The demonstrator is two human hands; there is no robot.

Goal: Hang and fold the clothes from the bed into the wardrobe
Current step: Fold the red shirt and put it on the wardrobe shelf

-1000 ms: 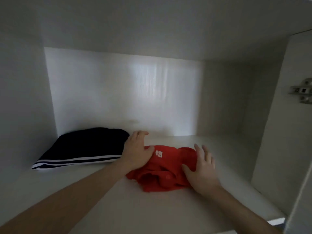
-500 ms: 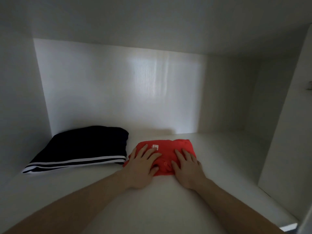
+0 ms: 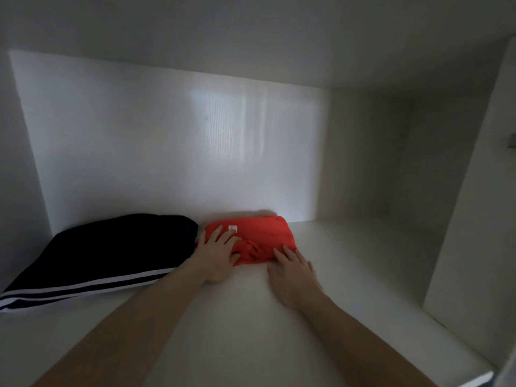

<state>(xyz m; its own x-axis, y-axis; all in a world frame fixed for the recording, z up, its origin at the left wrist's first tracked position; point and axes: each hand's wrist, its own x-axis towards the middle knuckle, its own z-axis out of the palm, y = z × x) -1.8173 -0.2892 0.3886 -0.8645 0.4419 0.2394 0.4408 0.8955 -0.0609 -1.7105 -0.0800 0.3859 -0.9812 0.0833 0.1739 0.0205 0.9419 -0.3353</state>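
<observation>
A: Reaching in from the near edge, both forearms cross the wardrobe shelf (image 3: pixel 251 331). Left hand (image 3: pixel 216 255) lies flat, fingers spread, on the near-left corner of the red garment (image 3: pixel 259 238). Right hand (image 3: pixel 293 270) rests with straight fingers, tips at the bundle's near-right edge, palm mostly on the shelf.

B: Changed since a second ago?

A: Yes. The bundle was looser and sat nearer the front, hands at its sides. Half a second back both palms pressed on top. Now it is compact and lies deeper, close to the back panel (image 3: pixel 167 141), touching or just beside the black garment with white stripes (image 3: pixel 106 258) on its left.

B: Meaning for the task?

A: Judged: this piece is folded and placed; the hands look about to let go. The bed is out of view, so what remains cannot be told.

B: Any writing?

A: A small white tag (image 3: pixel 233 229) on the red cloth, by the left fingertips. Marks on it, too small to read. Further right, a bit of metal fitting (image 3: pixel 511 141) at the frame edge, no lettering seen.
</observation>
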